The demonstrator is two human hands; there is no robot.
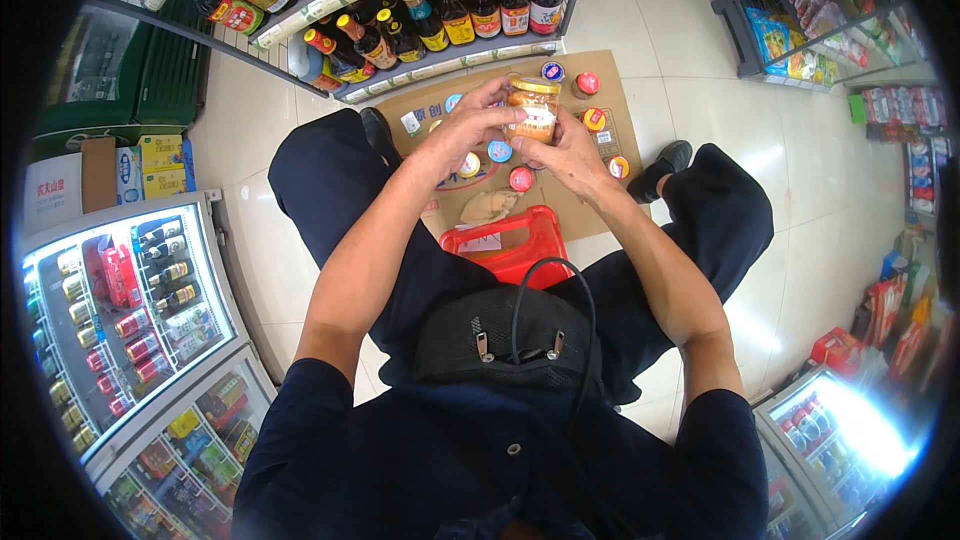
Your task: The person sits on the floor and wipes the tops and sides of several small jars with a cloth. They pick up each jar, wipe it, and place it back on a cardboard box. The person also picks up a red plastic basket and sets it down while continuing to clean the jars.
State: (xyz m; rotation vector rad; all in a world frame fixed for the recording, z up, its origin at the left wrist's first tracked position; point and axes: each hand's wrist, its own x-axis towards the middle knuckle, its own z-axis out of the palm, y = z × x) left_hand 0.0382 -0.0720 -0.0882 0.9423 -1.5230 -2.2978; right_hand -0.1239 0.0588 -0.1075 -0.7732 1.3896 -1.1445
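Note:
Both of my hands hold one glass jar (534,106) with a gold lid and a printed label. My left hand (472,124) grips its left side, fingers behind it and the thumb across its front. My right hand (568,154) supports it from the lower right. Below lies a flattened cardboard sheet (592,210) with several lidded jars standing on it. Among these are a blue-lidded jar (499,151), a red-lidded jar (521,179) and another red-lidded jar (587,84). A crumpled tan cloth or glove (489,206) rests nearer to me.
A red plastic stool (544,229) stands between my legs. Ahead, a metal shelf (450,56) holds several sauce bottles (454,11). Lit drinks coolers (142,315) stand at left and lower right. Another rack (795,22) with bagged goods is at upper right, across the tiled floor (750,142).

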